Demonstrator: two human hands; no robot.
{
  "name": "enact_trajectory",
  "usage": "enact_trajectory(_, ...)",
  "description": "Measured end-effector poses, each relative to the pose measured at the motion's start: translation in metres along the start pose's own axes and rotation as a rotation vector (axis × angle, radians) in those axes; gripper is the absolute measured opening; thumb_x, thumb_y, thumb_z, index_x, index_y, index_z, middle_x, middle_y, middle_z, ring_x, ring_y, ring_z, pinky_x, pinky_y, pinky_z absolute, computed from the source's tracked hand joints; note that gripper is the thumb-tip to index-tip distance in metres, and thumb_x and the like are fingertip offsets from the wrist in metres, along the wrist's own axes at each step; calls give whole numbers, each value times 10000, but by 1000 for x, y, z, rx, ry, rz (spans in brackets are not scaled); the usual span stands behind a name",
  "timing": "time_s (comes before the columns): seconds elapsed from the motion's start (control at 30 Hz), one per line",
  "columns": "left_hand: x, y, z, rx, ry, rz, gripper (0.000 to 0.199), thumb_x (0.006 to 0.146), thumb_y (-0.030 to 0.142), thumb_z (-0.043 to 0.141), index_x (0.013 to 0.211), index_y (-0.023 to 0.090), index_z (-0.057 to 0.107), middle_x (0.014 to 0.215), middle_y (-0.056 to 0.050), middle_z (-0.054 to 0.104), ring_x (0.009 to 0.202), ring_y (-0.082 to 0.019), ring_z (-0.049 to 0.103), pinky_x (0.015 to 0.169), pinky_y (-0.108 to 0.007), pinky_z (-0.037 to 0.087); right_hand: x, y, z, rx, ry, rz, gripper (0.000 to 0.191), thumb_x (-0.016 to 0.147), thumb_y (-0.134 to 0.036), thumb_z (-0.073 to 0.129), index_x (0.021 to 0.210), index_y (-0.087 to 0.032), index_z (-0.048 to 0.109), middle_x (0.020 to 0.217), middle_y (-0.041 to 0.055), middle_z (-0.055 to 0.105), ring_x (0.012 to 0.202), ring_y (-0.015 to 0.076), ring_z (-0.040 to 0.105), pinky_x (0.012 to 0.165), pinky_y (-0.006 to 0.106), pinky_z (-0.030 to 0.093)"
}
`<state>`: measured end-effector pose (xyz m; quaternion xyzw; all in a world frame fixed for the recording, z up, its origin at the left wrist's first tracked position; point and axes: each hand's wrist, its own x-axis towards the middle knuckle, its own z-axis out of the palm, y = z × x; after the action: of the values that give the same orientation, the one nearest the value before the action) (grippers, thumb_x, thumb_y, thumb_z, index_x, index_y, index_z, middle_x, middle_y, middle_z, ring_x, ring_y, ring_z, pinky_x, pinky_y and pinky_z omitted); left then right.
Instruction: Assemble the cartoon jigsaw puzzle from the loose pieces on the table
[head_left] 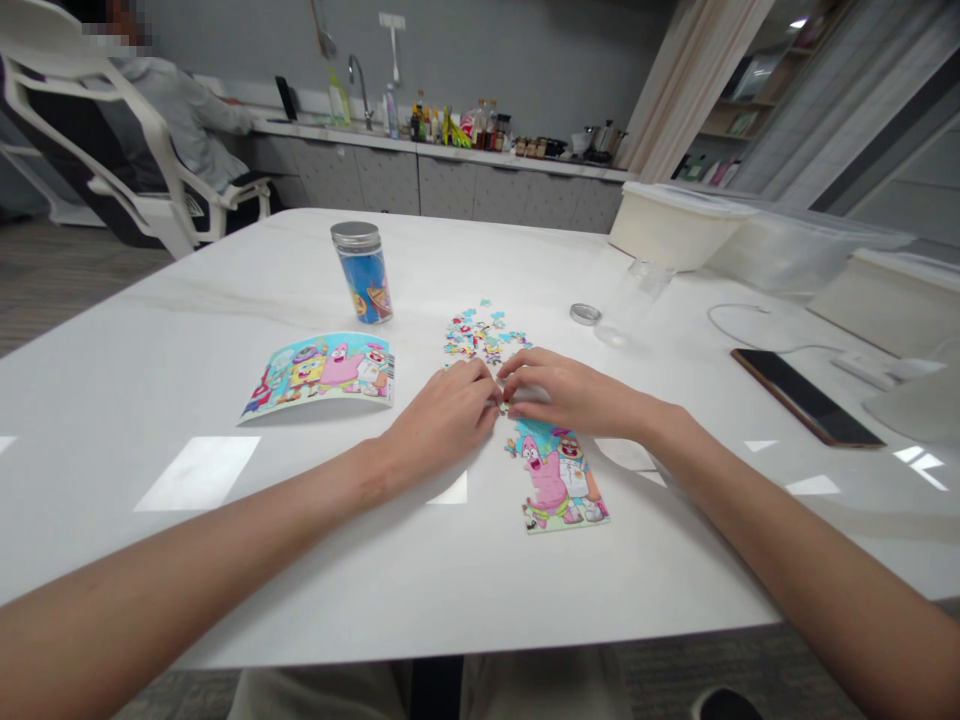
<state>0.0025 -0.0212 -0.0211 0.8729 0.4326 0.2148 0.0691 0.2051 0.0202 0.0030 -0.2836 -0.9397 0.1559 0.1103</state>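
On the white table point(322, 560), a partly joined puzzle point(559, 480) shows a pink starfish figure and another character. My left hand point(459, 405) and my right hand point(551, 393) meet just above its upper left corner, fingers bent. Small puzzle pieces show between the fingertips; both hands are closed around them, and which fingers grip which piece is hard to see. Beyond the hands lies a pile of loose puzzle pieces point(480, 335). A curved picture card point(326, 372) with the cartoon characters rests to the left of my left hand.
A jar with a metal lid point(364, 275) stands behind the card. At the right are a clear jar point(637, 300), a loose lid point(585, 314), a phone point(802, 395), a cable and plastic boxes point(679, 225). A person point(184, 115) sits at the back left.
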Motion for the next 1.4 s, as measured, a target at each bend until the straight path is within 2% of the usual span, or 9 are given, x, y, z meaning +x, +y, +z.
enact_trajectory(0.23, 0, 0, -1, -2, -11, -23, 171, 894, 128, 480, 919, 152, 647, 1009, -82, 633, 953, -213, 587, 856, -374, 467, 1, -4, -2, 38, -16, 19, 87, 896, -202, 566, 976, -203, 600, 1132, 87, 609, 1078, 208, 571, 957, 391, 469)
enact_trajectory(0.47, 2, 0, -4, -66, -13, -45, 91, 869, 129, 494, 887, 174, 571, 958, -69, 629, 928, -210, 581, 831, -375, 465, 1, -6, -3, 81, -12, 21, 74, 881, -203, 572, 954, -217, 572, 1092, 67, 614, 1053, 203, 564, 930, 385, 465)
enact_trajectory(0.7, 0, 4, -5, -373, -4, -167, 103, 828, 106, 522, 824, 207, 500, 808, -1, 620, 718, -144, 572, 673, -292, 447, 1, -10, -3, 48, -1, 48, 68, 870, -168, 564, 904, -220, 538, 969, 50, 612, 933, 197, 566, 820, 362, 466)
enact_trajectory(0.9, 2, 2, -2, -627, -9, -243, 64, 821, 163, 549, 842, 209, 510, 788, 8, 633, 693, -132, 584, 650, -272, 456, 1, -11, -2, -9, 71, 27, 122, 866, -109, 500, 867, -221, 548, 901, 32, 636, 860, 176, 582, 764, 329, 454)
enact_trajectory(1.1, 2, 0, -1, -585, -6, -229, 85, 787, 168, 589, 833, 203, 527, 826, -3, 644, 745, -146, 600, 706, -301, 476, 0, -8, 0, -4, 55, -6, 73, 874, -147, 537, 877, -214, 566, 911, 38, 644, 861, 181, 581, 746, 325, 453)
enact_trajectory(1.27, 0, 0, -2, -460, 51, -220, 143, 778, 210, 634, 871, 202, 526, 918, -18, 625, 826, -162, 584, 741, -316, 476, 1, -4, 4, -26, 51, -35, 75, 888, -146, 542, 914, -212, 568, 956, 51, 622, 900, 190, 570, 755, 336, 463)
enact_trajectory(1.4, -1, 0, -5, -446, 4, -218, 108, 806, 195, 616, 889, 211, 550, 917, -5, 651, 806, -154, 597, 759, -314, 478, 1, -4, 4, -13, 40, -29, 39, 910, -201, 557, 939, -217, 578, 973, 61, 625, 919, 200, 579, 772, 354, 477)
